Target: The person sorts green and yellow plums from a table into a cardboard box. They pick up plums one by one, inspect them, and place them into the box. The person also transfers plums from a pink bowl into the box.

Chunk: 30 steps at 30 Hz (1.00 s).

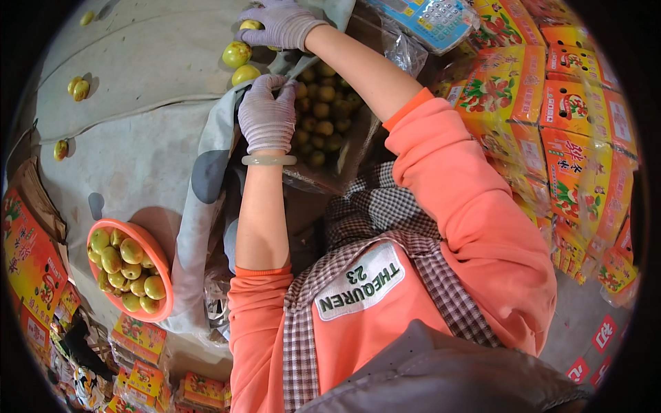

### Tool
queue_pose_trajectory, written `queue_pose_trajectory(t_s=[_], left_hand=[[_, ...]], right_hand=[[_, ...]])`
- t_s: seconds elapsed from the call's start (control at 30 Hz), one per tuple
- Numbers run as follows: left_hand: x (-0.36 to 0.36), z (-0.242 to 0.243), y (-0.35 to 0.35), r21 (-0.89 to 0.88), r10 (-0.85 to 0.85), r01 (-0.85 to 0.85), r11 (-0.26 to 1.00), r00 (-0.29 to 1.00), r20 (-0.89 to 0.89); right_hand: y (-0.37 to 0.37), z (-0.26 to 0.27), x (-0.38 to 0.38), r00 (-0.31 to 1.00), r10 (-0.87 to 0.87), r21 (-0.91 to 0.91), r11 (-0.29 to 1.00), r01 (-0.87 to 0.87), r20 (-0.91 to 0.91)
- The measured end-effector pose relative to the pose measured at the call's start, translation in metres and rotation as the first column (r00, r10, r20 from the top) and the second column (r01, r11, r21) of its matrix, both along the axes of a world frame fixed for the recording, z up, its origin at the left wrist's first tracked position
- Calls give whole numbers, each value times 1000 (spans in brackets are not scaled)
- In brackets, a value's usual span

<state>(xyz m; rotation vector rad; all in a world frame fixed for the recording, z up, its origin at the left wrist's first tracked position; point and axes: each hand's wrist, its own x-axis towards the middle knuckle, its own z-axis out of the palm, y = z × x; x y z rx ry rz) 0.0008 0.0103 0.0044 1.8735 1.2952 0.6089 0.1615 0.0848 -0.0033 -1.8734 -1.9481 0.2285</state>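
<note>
My right hand (279, 26), in a pale lilac knitted glove, reaches over the grey cloth. A yellow-green jujube (251, 25) sits between its thumb and fingers. Two more jujubes lie just below it, one a larger green jujube (237, 54), the other a yellow jujube (245, 75) near the fingertips of my left hand (267, 113). That hand is gloved too, its fingers bent over the cloth's edge; whether they grip anything is hidden. Beside it, lower down, a plastic-lined container (356, 160) holds many jujubes (323, 111), partly shaded by my right forearm.
An orange bowl (168, 289) full of jujubes rests on the grey cloth (139, 134) at left. Loose jujubes (78, 89) lie farther off. A blue keypad scale (428, 20) is at the top right. Stacked printed cartons (516, 88) line the right side; more cartons (139, 335) stand lower left.
</note>
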Motion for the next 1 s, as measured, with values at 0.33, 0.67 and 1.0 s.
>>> queue_pose_trajectory(t_s=[0.33,0.67,1.0], left_hand=[[-26,9,33,-521,540,-149,840,318,779],[-31,-11,42,-602,591,41,798,146,793],[-31,-12,42,-626,608,17,779,221,763]], right_hand=[[-79,28,73,637,-1,241,925,293,-771],[-124,-174,120,985,-159,-606,779,164,62],[-127,-126,-50,997,73,-875,482,-43,-9]])
